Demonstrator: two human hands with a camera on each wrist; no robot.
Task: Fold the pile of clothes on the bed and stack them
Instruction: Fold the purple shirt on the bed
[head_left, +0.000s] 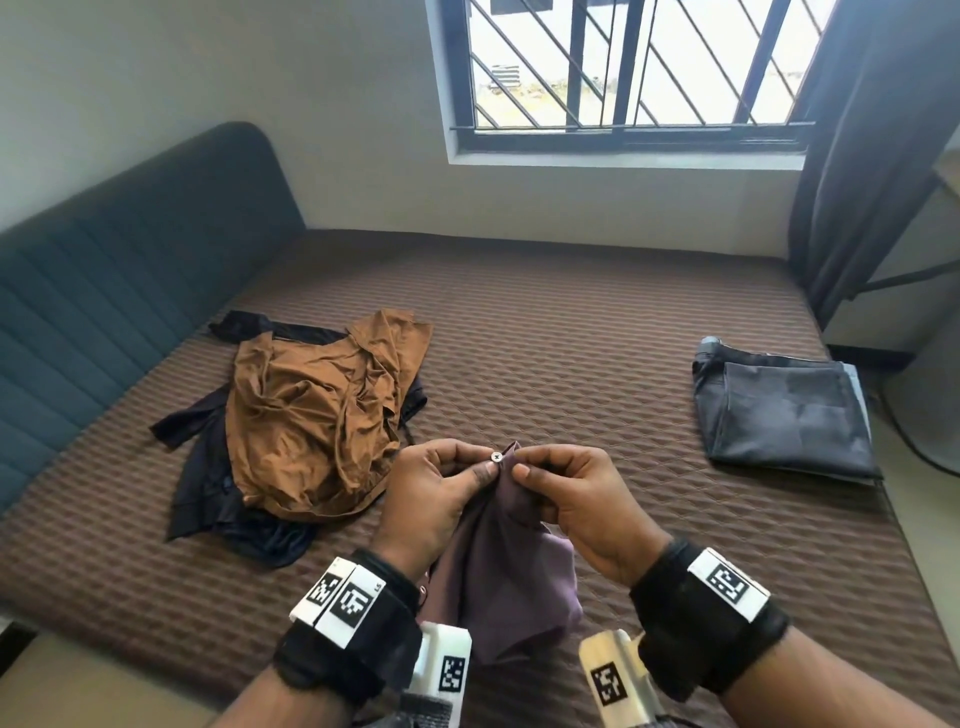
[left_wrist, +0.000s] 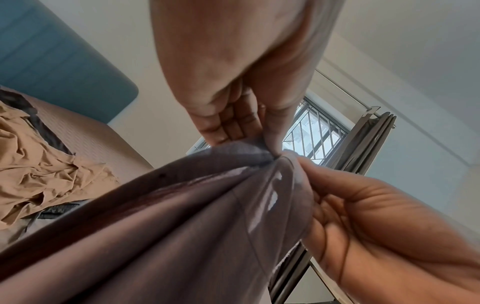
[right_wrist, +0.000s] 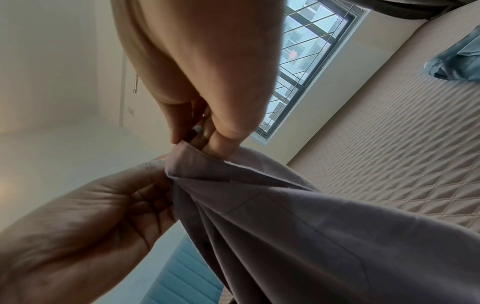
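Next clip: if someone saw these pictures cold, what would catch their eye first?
Front and centre, the left hand and right hand pinch the top of a mauve shirt at a small white button. On the bed's left lies a crumpled rust-brown garment over dark clothes; folded grey trousers sit far right.

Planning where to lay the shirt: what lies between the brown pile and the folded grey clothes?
Only bare quilted bed cover, per the head view.
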